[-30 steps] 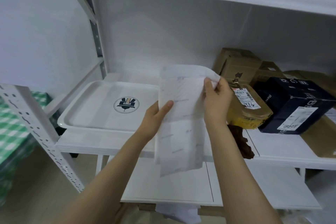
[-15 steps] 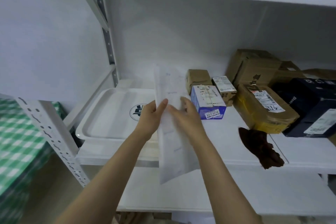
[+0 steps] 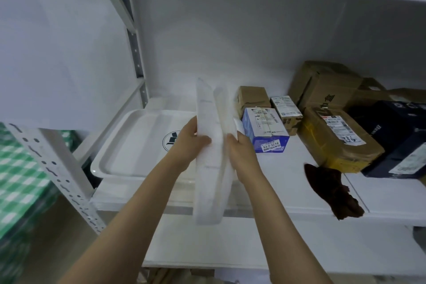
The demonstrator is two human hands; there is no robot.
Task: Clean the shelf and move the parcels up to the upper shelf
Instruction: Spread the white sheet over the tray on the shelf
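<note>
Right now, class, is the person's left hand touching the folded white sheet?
Touching. The head view shows the left hand gripping the folded white sheet, its thumb lying across the front face; the right hand holds the other edge.

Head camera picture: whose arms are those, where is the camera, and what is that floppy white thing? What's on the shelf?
No machine here: those are a person's two arms. The camera sits on the person's head and looks down, so you see what they see. The left hand and the right hand hold a folded white sheet between them, in front of a white shelf. On the shelf lie a white tray at the left, a small blue box, brown cardboard parcels, a dark box and a crumpled brown cloth near the front edge.
</note>
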